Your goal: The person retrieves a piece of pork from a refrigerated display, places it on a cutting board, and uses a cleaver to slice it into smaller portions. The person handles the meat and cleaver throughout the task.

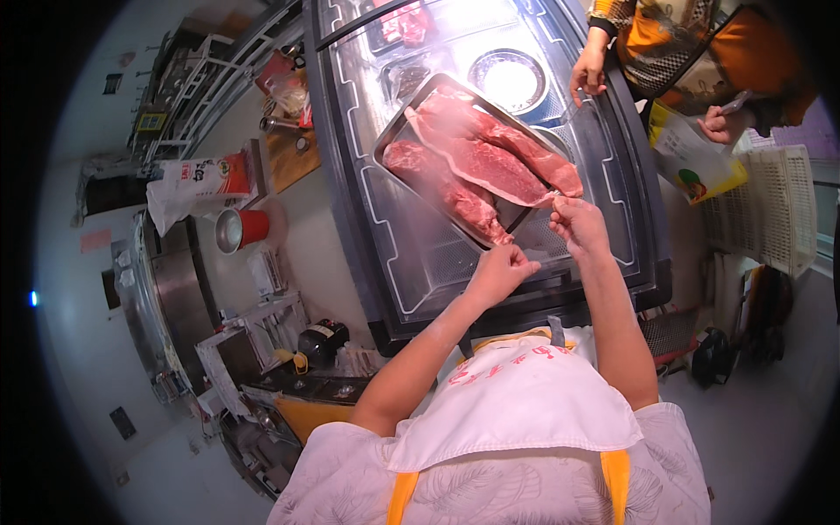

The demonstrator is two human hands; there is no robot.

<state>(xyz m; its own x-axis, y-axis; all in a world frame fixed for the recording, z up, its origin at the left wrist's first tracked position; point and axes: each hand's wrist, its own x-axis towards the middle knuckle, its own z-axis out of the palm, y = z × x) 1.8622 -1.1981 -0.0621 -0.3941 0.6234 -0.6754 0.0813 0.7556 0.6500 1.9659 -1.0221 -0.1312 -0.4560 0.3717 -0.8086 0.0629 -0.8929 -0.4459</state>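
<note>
A metal tray (514, 217) holds several long pieces of raw red meat with pale fat along their edges. My left hand (500, 278) is closed at the near tip of the left meat piece (442, 185), its thumb sticking out to the right. With fingertips pinched, my right hand (581, 226) grips the near end of the middle meat piece (490, 157), by its fatty edge. A third piece of meat (542, 159) lies along the tray's right side. The tray sits slanted over a clear-topped display case.
Beneath me is the dark-framed display case (643, 206), with a round metal pan (507, 80) and more meat (404, 22) at its far end. Another person's hand (591, 72) rests on its right edge; their other hand is by a yellow-and-white bag (691, 157). A red pot (243, 231) stands left.
</note>
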